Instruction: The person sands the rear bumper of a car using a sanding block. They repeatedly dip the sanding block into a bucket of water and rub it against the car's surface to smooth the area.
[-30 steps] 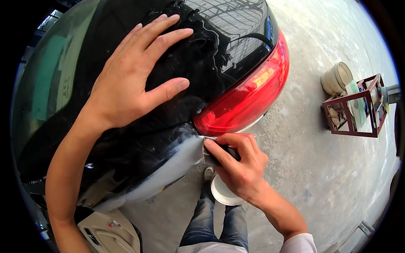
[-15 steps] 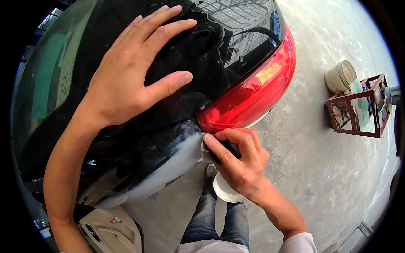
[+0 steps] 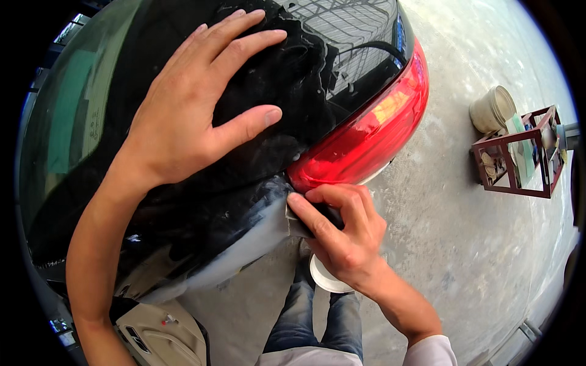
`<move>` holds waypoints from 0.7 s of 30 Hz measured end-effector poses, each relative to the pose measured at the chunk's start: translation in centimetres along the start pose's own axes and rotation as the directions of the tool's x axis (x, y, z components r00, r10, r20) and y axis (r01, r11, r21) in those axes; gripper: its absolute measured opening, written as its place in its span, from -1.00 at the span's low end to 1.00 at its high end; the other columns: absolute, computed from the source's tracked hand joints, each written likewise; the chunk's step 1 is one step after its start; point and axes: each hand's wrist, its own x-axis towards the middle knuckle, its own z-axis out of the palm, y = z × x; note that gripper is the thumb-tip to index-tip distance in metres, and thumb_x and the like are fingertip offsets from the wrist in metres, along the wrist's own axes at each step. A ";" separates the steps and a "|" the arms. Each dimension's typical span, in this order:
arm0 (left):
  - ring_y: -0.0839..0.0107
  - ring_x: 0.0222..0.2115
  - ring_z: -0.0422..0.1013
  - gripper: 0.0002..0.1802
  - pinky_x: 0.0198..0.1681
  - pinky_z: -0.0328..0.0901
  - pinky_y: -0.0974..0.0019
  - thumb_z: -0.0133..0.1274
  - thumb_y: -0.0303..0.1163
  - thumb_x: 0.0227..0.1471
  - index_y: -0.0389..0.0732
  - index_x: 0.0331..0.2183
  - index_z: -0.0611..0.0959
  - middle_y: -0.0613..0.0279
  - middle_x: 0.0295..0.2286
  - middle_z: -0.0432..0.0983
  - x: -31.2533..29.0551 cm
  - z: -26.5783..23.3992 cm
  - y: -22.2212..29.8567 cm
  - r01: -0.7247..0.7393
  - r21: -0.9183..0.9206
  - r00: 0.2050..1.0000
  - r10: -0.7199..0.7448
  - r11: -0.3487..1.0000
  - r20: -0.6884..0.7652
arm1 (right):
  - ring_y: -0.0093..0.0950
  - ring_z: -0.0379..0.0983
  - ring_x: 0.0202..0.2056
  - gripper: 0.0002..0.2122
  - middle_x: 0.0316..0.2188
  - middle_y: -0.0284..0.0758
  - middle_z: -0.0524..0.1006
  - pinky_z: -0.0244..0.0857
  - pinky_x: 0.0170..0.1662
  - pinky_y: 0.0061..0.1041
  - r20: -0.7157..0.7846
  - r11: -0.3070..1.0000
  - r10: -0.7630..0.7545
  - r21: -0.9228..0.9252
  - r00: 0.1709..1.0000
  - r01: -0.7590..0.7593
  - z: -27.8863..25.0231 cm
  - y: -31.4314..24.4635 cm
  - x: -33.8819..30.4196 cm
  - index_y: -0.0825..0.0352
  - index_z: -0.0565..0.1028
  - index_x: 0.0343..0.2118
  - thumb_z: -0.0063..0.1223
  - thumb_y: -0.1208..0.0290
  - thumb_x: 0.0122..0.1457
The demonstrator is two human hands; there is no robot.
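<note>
Bare concrete floor (image 3: 452, 244) is lying open to the right of the right hand's fingers (image 3: 317, 213). The red tail light (image 3: 366, 131) is crowding them from above, the black car body (image 3: 201, 226) blocking their left.

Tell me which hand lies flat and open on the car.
The left hand: fingers spread on the black car body. The right hand is curled instead, pressing a small pad below the red tail light.

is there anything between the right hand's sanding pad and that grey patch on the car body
Nothing visible. The right hand presses the small dark sanding block straight against the grey sanded patch, just below the red tail light. The left hand lies flat higher up on the black panel, clear of that spot.
</note>
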 end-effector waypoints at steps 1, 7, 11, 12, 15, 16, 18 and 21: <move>0.02 0.38 0.10 -0.23 0.46 -0.09 -0.08 0.14 -0.05 0.10 -0.11 0.29 0.41 0.08 0.35 0.21 0.1 0.1 0.0 -0.003 0.005 1.000 0.003 1.000 -0.005 | -0.40 0.50 -0.31 -0.47 -0.25 -0.37 0.54 0.42 -0.39 -0.51 0.019 1.000 0.021 0.006 1.000 -0.022 -0.1 0.2 -0.3 0.19 0.68 -0.10 0.30 0.57 -0.30; 0.03 0.39 0.07 -0.22 0.46 -0.09 -0.07 0.12 -0.02 0.10 -0.10 0.29 0.42 0.10 0.35 0.20 -0.1 -0.2 0.2 0.026 -0.015 1.000 -0.026 1.000 0.015 | -0.42 0.50 -0.28 -0.49 -0.23 -0.40 0.54 0.43 -0.34 -0.45 0.189 0.962 0.183 0.168 0.965 -0.216 -2.9 2.0 -2.0 0.15 0.67 -0.06 0.33 0.61 -0.20; 0.05 0.40 0.06 -0.21 0.46 -0.09 -0.07 0.11 0.00 0.10 -0.10 0.30 0.42 0.10 0.36 0.19 0.0 0.0 0.2 0.041 -0.026 0.999 -0.041 0.999 0.021 | -0.41 0.49 -0.28 -0.49 -0.24 -0.39 0.53 0.42 -0.34 -0.43 0.225 0.964 0.152 0.180 0.962 -0.195 -2.9 1.5 -0.5 0.18 0.65 -0.06 0.33 0.60 -0.20; 0.04 0.40 0.05 -0.21 0.46 -0.09 -0.07 0.10 0.00 0.10 -0.10 0.30 0.42 0.10 0.36 0.19 0.0 0.0 0.2 0.039 -0.020 0.999 -0.038 0.999 0.025 | -0.41 0.49 -0.28 -0.49 -0.24 -0.39 0.53 0.42 -0.34 -0.43 0.239 0.965 0.148 0.179 0.960 -0.193 -3.0 1.3 0.0 0.18 0.65 -0.05 0.33 0.60 -0.20; 0.03 0.40 0.05 -0.21 0.45 -0.07 -0.07 0.09 0.01 0.11 -0.11 0.30 0.42 0.10 0.36 0.19 0.2 0.0 0.3 0.040 -0.028 0.999 -0.039 0.999 0.034 | -0.41 0.48 -0.28 -0.51 -0.24 -0.42 0.53 0.41 -0.35 -0.44 0.237 0.970 0.146 0.157 0.961 -0.186 -3.1 1.3 0.3 0.19 0.64 -0.08 0.34 0.58 -0.20; 0.02 0.40 0.05 -0.21 0.45 -0.06 -0.07 0.08 0.02 0.11 -0.11 0.30 0.41 0.10 0.36 0.19 0.3 0.0 0.5 0.047 -0.047 0.998 -0.045 0.998 0.037 | -0.41 0.48 -0.28 -0.52 -0.24 -0.43 0.53 0.41 -0.34 -0.44 0.230 0.975 0.144 0.133 0.963 -0.177 -3.1 1.8 -0.1 0.18 0.64 -0.09 0.34 0.58 -0.20; 0.00 0.40 0.05 -0.19 0.44 -0.06 -0.08 0.05 0.06 0.12 -0.12 0.30 0.41 0.09 0.37 0.18 -0.1 0.0 -0.1 0.032 0.008 0.999 -0.032 0.999 0.030 | -0.42 0.49 -0.29 -0.55 -0.26 -0.45 0.54 0.41 -0.35 -0.43 0.201 0.987 0.128 0.072 0.971 -0.145 -3.2 2.8 -1.2 0.17 0.65 -0.12 0.34 0.57 -0.20; 0.01 0.41 0.05 -0.17 0.45 -0.08 -0.10 0.02 0.10 0.11 -0.11 0.31 0.40 0.07 0.37 0.16 0.1 0.0 -0.1 0.031 0.017 0.999 -0.032 0.999 0.041 | -0.40 0.49 -0.29 -0.54 -0.28 -0.45 0.55 0.41 -0.35 -0.42 0.169 0.983 0.182 -0.037 0.969 -0.178 -4.0 4.1 -2.9 0.18 0.65 -0.13 0.35 0.58 -0.22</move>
